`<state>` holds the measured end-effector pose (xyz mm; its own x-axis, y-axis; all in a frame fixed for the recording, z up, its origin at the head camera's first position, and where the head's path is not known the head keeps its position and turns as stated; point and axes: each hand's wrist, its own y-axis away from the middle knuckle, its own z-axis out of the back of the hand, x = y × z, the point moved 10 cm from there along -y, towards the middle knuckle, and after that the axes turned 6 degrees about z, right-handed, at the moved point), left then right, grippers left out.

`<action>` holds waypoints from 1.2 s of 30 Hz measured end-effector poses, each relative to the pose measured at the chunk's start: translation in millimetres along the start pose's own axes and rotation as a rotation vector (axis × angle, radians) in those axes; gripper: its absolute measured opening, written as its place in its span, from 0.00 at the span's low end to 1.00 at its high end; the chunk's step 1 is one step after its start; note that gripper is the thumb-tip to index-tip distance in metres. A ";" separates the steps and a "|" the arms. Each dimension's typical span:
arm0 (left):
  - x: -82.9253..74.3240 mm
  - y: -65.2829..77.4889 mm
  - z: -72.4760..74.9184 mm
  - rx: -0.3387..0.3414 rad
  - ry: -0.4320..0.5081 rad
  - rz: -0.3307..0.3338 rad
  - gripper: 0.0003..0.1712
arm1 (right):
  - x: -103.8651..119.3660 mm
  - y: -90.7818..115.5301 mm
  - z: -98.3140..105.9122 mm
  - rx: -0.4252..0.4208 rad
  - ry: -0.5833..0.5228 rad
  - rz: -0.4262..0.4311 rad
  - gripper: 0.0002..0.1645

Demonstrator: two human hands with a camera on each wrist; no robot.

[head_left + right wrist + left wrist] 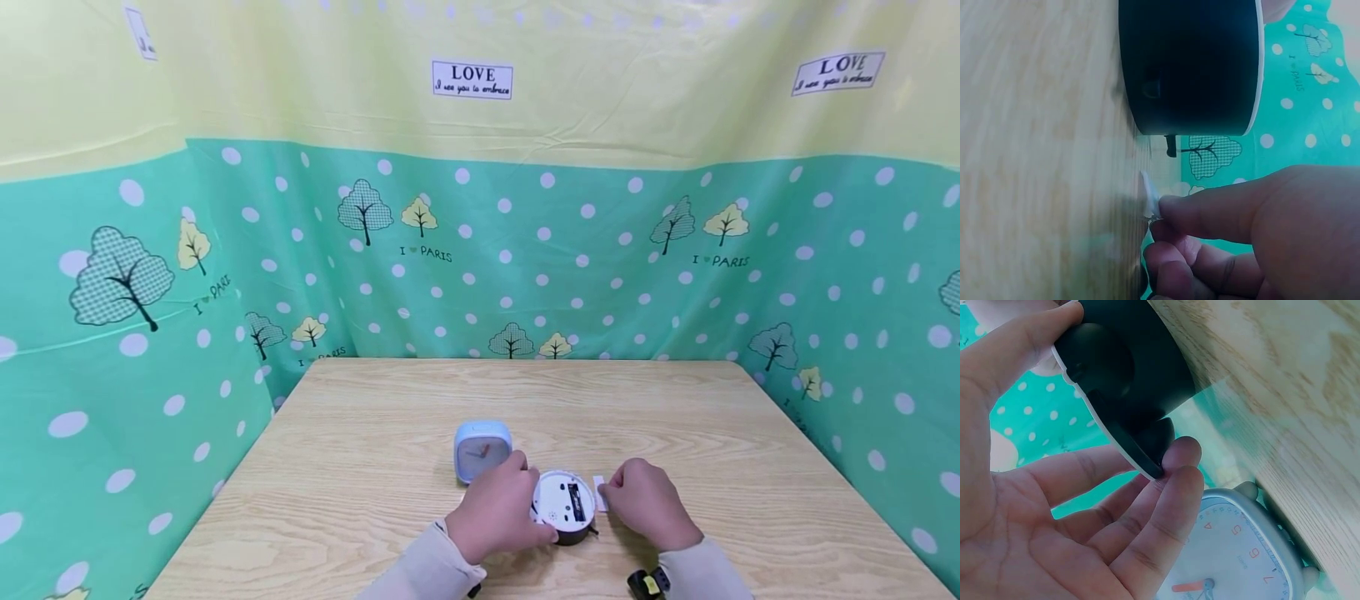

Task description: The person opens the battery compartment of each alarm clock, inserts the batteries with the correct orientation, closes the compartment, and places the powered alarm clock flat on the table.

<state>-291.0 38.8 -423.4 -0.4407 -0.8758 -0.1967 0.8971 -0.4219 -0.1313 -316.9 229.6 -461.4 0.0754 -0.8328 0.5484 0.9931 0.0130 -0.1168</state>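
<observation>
A round black clock (573, 536) lies with its white back (553, 500) up on the table. In that back is an open battery slot (577, 502), dark inside. My left hand (498, 510) grips the clock by its rim, thumb on the near side and fingers on the far side, as the left wrist view also shows. Just right of the clock, my right hand (648, 504) pinches a small white battery cover (1149, 195) between thumb and forefinger, close over the tabletop. A short black foot (1171, 146) sticks out of the clock towards it.
A light blue square alarm clock (482, 429) stands upright behind my left hand, its dial facing me. The wooden table (360, 433) is bounded by a green and yellow curtain (525, 275) at the back and sides. A black and yellow strap device (647, 584) sits at my right wrist.
</observation>
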 end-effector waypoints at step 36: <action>-0.1 0.6 0.8 -0.012 0.020 -0.005 0.38 | 2.3 2.0 6.0 0.138 -0.241 -0.067 0.18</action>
<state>-290.4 38.4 -422.6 -0.4460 -0.8687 -0.2155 0.8944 -0.4234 -0.1445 -314.2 231.0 -455.4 0.0119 -0.6788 0.7342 0.9982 0.0512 0.0312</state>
